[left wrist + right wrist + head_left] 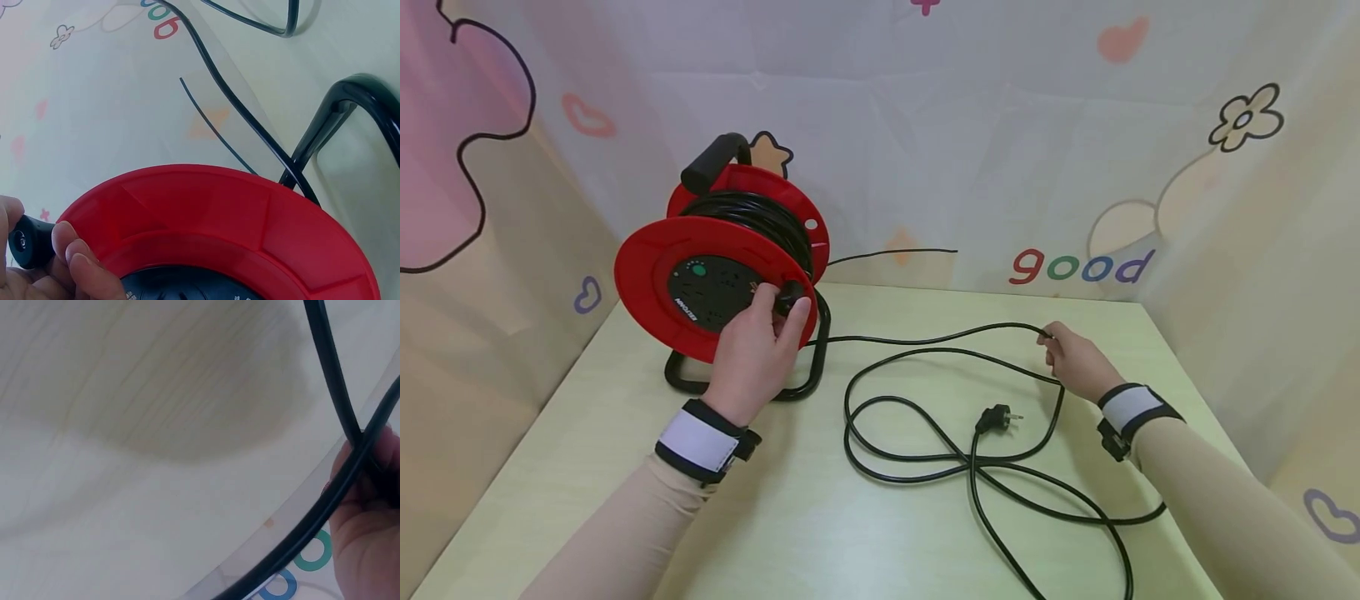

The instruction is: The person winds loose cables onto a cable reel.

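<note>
A red cable reel (643, 287) stands on its black tube frame at the left of the table, with black cable wound between its two discs. My left hand (748, 358) grips the round black crank knob (32, 242) at the right side of the front disc, thumb on one side and fingers on the other. Off to the right, my right hand (1078, 364) pinches the black cable (917, 342), which runs across from the reel. In the right wrist view, another stretch of cable (300, 534) crosses in front of the right fingers.
Loose loops of cable (898, 479) spread over the pale table (790, 517) between the arms. Among them lies the black plug (996, 418), its pins facing right. A printed curtain (925, 167) hangs along the back and sides. The reel's black carrying handle (718, 162) rises at its top.
</note>
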The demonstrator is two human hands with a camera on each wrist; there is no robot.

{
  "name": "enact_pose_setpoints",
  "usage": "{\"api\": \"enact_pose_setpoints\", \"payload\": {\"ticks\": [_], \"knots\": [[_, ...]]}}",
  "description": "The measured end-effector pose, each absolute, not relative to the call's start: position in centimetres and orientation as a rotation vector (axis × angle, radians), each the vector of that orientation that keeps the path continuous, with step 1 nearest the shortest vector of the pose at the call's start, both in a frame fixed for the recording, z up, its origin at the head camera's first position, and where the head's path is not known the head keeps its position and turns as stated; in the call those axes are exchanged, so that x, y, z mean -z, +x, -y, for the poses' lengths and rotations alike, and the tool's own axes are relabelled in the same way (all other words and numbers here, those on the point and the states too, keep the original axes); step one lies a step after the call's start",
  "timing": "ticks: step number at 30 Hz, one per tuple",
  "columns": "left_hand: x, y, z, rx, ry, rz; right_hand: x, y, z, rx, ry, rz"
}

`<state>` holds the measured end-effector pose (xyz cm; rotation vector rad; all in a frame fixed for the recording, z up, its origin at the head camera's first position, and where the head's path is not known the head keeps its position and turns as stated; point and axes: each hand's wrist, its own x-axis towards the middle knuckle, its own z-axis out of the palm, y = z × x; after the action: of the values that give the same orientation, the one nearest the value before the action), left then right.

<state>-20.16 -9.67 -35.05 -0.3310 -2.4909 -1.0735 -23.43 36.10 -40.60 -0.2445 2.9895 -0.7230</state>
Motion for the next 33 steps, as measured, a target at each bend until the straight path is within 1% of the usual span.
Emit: {"api": "enact_pose_setpoints", "payload": {"ticks": [12,33], "knots": [[36.3,-19.9,9.1,1.076,-0.342,2.531,41.3,-23.7,-35.8,0.653,-0.254,-3.005],[40.0,-19.4,9.6,1.015,-0.325,2.633,41.9,-24.2,-33.0,0.578,-0.339,-3.017]]}}
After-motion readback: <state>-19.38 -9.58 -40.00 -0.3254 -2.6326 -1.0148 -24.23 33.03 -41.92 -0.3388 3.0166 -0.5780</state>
